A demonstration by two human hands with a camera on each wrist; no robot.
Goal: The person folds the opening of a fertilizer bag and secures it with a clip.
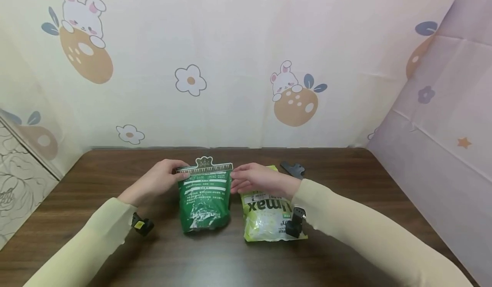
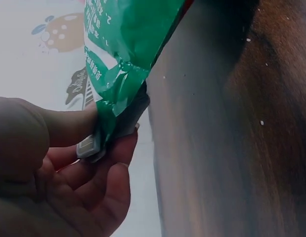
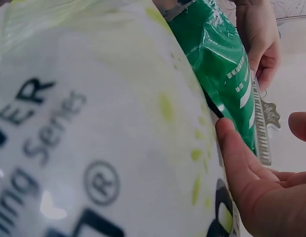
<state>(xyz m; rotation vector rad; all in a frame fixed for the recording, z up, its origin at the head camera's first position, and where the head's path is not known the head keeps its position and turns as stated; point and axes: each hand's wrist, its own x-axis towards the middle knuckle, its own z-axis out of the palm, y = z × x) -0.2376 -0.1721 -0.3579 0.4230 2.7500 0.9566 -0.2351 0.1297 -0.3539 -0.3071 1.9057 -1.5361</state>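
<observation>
A green plastic bag [image 1: 204, 201] with white print has a long clip [image 1: 205, 168] with a piano-key pattern across its top edge. My left hand [image 1: 156, 181] pinches the bag's top left corner together with the clip's end, thumb in front and fingers behind, as the left wrist view shows. At the bag's right edge is my right hand [image 1: 265, 180], its fingers extended; in the right wrist view a fingertip [image 3: 226, 126] reaches the green bag's side. Under the right forearm lies a white and lime bag [image 1: 265, 225], partly covered by that hand and wrist.
Behind the right hand a dark grey clip [image 1: 295, 169] lies on the brown wooden table [image 1: 326, 163], partly hidden by the wrist. A patterned curtain [image 1: 238, 107] hangs at the table's back edge. Small white specks dot the table in the left wrist view.
</observation>
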